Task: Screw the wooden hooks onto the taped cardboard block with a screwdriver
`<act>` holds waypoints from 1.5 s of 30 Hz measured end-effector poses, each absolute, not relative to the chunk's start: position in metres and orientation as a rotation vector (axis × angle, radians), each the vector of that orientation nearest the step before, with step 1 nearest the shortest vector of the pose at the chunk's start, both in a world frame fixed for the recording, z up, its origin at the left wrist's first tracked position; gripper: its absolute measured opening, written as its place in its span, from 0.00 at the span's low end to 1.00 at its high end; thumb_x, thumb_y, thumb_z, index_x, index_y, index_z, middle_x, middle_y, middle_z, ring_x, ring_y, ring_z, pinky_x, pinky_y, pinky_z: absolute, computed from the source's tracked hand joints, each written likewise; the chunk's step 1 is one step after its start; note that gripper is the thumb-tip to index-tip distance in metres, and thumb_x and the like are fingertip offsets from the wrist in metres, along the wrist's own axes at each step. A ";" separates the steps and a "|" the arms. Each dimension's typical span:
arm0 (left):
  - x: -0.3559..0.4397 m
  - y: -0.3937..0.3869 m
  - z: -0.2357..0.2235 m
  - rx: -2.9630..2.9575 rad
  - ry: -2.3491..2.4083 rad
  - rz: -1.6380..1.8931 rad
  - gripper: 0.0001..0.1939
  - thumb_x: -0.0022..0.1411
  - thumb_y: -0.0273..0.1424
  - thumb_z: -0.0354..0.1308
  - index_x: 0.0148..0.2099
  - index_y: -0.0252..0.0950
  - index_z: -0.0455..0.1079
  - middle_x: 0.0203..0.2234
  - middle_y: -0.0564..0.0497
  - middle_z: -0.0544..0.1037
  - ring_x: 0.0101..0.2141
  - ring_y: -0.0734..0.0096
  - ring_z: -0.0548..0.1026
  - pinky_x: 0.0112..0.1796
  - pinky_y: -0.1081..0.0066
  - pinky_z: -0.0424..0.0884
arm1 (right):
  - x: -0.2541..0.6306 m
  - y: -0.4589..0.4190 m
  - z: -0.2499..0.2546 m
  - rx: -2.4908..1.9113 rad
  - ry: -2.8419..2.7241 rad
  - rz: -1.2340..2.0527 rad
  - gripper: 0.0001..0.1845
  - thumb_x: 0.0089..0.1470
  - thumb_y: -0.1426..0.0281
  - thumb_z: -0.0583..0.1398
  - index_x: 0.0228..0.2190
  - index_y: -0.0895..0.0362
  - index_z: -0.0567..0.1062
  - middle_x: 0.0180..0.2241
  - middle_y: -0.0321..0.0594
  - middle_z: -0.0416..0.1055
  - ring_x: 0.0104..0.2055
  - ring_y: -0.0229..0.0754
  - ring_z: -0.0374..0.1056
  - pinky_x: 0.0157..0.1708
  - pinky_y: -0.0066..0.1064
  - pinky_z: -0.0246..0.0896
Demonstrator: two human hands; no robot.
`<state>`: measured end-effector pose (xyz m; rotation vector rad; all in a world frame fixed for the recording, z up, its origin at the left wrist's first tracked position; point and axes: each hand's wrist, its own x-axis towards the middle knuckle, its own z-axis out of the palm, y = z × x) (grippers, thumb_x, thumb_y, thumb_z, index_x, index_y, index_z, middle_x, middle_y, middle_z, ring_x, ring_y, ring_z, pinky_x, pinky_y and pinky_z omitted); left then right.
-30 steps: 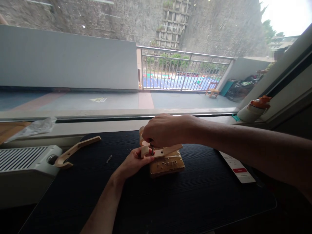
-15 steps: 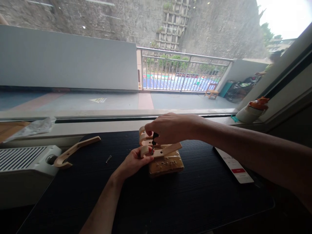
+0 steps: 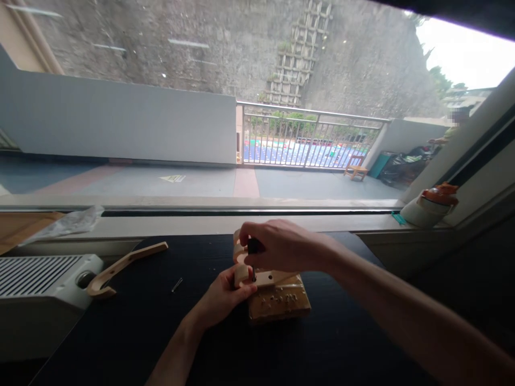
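Note:
My right hand [image 3: 277,244] is closed round the black handle of a screwdriver [image 3: 252,247]. Its shaft points down into a hole near the curved end of a wooden hook [image 3: 263,279]. With thumb and fingers, my left hand [image 3: 223,292] grips that curved end. Under the hook lies a brown tape-wrapped block [image 3: 279,308] with several small bits on top. Behind it, partly covered by my right hand, is more curved wood [image 3: 237,252]. Another wooden hook [image 3: 120,265] rests on the left of the black table [image 3: 209,354].
Small metal screws [image 3: 177,284] lie left of my hands. A white radiator [image 3: 48,284] adjoins the table's left edge. Clear plastic wrapping [image 3: 70,225] and a bottle with an orange top [image 3: 432,206] are on the sill. Beyond the window, a person [image 3: 453,131] stands at the right.
The view has tilted up, so everything sits lower in the picture. My right hand has turned on the screwdriver handle, and its forearm now covers the phone. My left hand keeps its grip.

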<state>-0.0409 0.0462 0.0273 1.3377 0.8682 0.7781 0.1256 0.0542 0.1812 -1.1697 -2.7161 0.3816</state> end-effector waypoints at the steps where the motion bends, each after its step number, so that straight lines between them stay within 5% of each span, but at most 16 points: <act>1: -0.040 0.046 0.027 1.354 0.849 0.785 0.13 0.52 0.36 0.62 0.37 0.34 0.68 0.28 0.54 0.70 0.31 0.74 0.66 0.35 0.74 0.63 | 0.127 0.054 0.175 -1.187 -2.617 0.395 0.13 0.52 0.64 0.56 0.40 0.55 0.70 0.28 0.35 0.70 0.27 0.32 0.60 0.27 0.25 0.49; 4: -0.038 0.046 0.026 1.353 0.826 0.793 0.11 0.52 0.35 0.61 0.35 0.34 0.66 0.26 0.56 0.66 0.28 0.77 0.61 0.32 0.77 0.60 | 0.135 0.053 0.153 -1.171 -2.388 0.472 0.07 0.54 0.66 0.55 0.34 0.56 0.69 0.30 0.35 0.69 0.28 0.31 0.59 0.27 0.24 0.50; 10: -0.035 0.045 0.025 1.319 0.894 0.790 0.11 0.52 0.33 0.62 0.35 0.34 0.64 0.25 0.58 0.61 0.26 0.79 0.55 0.29 0.78 0.56 | 0.146 0.053 0.127 -1.077 -2.162 0.715 0.13 0.57 0.68 0.52 0.45 0.53 0.66 0.29 0.34 0.69 0.27 0.31 0.60 0.28 0.24 0.53; 24: -0.032 0.046 0.020 1.280 0.958 0.785 0.15 0.49 0.37 0.64 0.37 0.35 0.68 0.29 0.54 0.68 0.30 0.76 0.62 0.33 0.75 0.61 | 0.148 0.051 0.122 -1.007 -2.194 0.575 0.18 0.56 0.67 0.53 0.49 0.49 0.67 0.39 0.37 0.71 0.38 0.36 0.66 0.37 0.27 0.56; 31: -0.032 0.047 0.022 1.286 0.896 0.795 0.14 0.51 0.35 0.63 0.38 0.35 0.67 0.28 0.56 0.66 0.29 0.78 0.60 0.33 0.77 0.60 | 0.147 0.052 0.120 -1.054 -2.154 0.601 0.12 0.55 0.65 0.55 0.42 0.52 0.70 0.28 0.33 0.71 0.28 0.33 0.64 0.35 0.28 0.58; 39: -0.032 0.046 0.023 1.296 0.887 0.813 0.11 0.51 0.34 0.63 0.34 0.35 0.66 0.25 0.57 0.63 0.28 0.78 0.59 0.31 0.78 0.59 | 0.147 0.048 0.120 -0.951 -2.128 0.650 0.17 0.55 0.67 0.55 0.47 0.50 0.71 0.36 0.36 0.73 0.33 0.34 0.67 0.36 0.27 0.60; 45: -0.033 0.046 0.022 1.283 0.910 0.781 0.13 0.50 0.34 0.64 0.36 0.34 0.66 0.26 0.57 0.65 0.29 0.78 0.60 0.32 0.78 0.60 | 0.144 0.058 0.111 -0.984 -2.056 0.669 0.14 0.55 0.67 0.55 0.44 0.51 0.71 0.31 0.34 0.73 0.27 0.32 0.66 0.30 0.25 0.60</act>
